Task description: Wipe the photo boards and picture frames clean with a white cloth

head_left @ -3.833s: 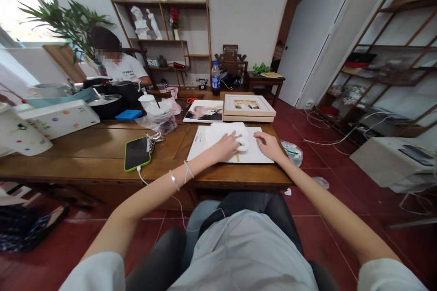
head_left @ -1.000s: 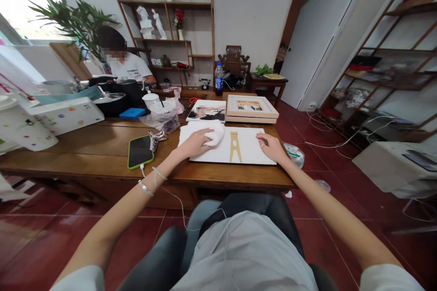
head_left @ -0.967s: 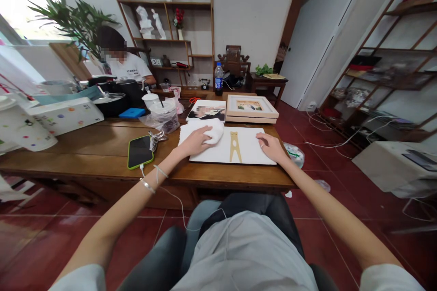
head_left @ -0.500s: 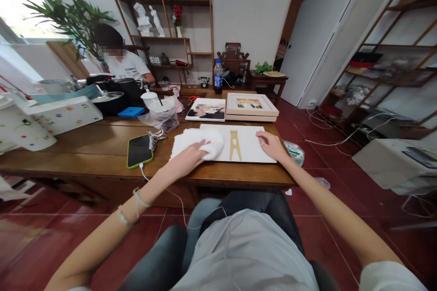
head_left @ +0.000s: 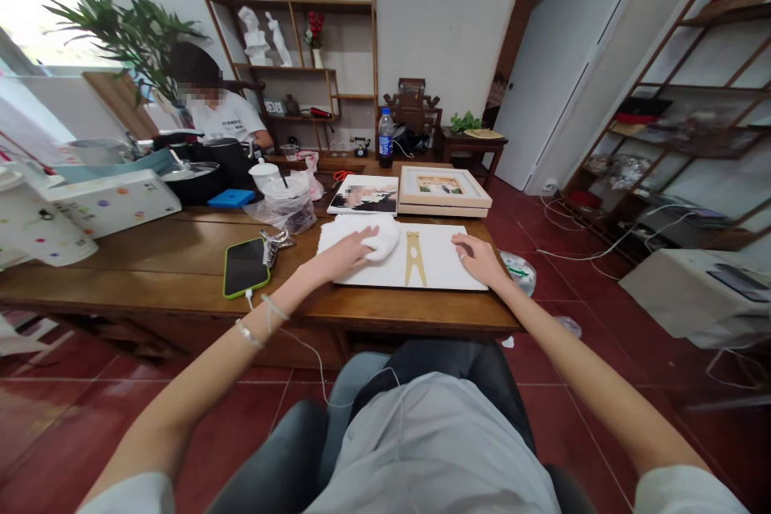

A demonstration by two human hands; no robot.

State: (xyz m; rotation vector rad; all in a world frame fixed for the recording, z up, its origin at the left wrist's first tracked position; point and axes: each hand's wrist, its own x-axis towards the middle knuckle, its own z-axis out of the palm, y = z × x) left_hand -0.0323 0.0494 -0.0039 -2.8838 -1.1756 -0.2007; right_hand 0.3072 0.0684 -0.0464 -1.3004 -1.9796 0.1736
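Observation:
My left hand [head_left: 344, 254] presses on a bunched white cloth [head_left: 384, 242], fingers closed over its edge. That cloth covers the left part of a flat white board [head_left: 389, 275] lying on the table near me. In the middle of the board is a flat tan A-shaped figure [head_left: 415, 263] with an opening in its centre. On the board's right end rests my right hand [head_left: 482, 261], its fingers slightly bent and apart, wearing a ring, with nothing held. The board's left edge is hidden under the cloth and my left hand.
Behind the board lie a photo panel [head_left: 365, 194] and a framed picture [head_left: 444, 186]. A charging phone [head_left: 246, 267], a plastic-bagged cup [head_left: 289, 197] and a blue box [head_left: 231, 198] are on the left. A cola bottle [head_left: 385, 140] stands behind; a person [head_left: 226, 116] sits at far left.
My left hand and the cloth have slid to the right and slightly away from me across the board. My right hand has stayed in place.

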